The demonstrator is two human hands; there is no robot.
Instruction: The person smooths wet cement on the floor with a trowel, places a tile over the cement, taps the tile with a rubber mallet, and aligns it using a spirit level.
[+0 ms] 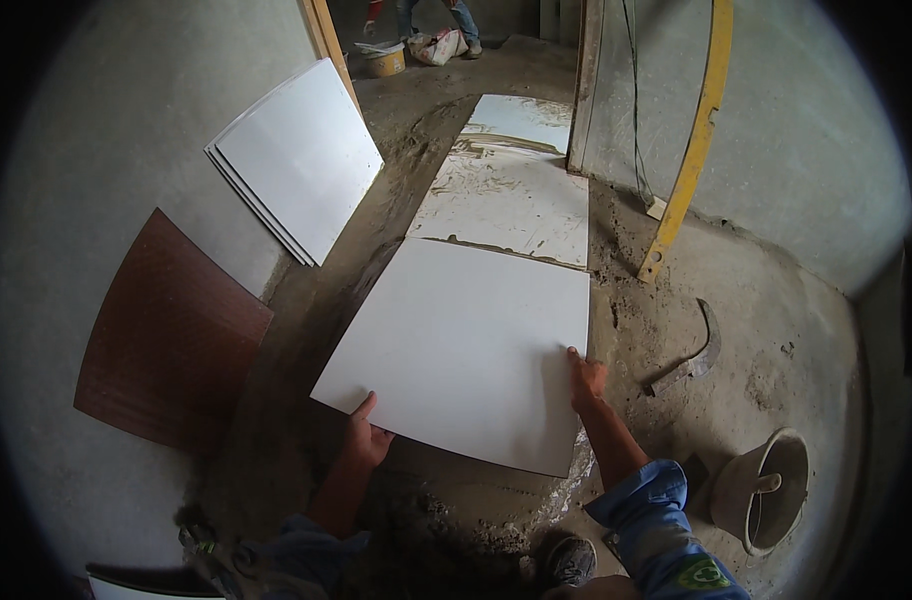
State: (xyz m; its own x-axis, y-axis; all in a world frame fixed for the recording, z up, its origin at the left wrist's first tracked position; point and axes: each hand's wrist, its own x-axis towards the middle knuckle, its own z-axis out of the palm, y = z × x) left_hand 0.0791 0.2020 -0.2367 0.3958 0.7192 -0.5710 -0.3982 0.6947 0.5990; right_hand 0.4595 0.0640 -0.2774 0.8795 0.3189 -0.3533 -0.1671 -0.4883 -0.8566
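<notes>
A large square white floor tile is held between my two hands, low over the wet grey mortar. My left hand grips its near left edge, thumb on top and fingers underneath. At its right edge is my right hand, thumb on the upper face, the other fingers partly hidden below. The tile's far edge meets or nearly meets a laid white tile smeared with mortar. Another smeared tile lies beyond that one, in the doorway.
Several white tiles and a reddish-brown board lean along the left wall. At right are a yellow level against the wall, a curved tool and a bucket. Beyond the doorway, a person stands by a sack and yellow bucket.
</notes>
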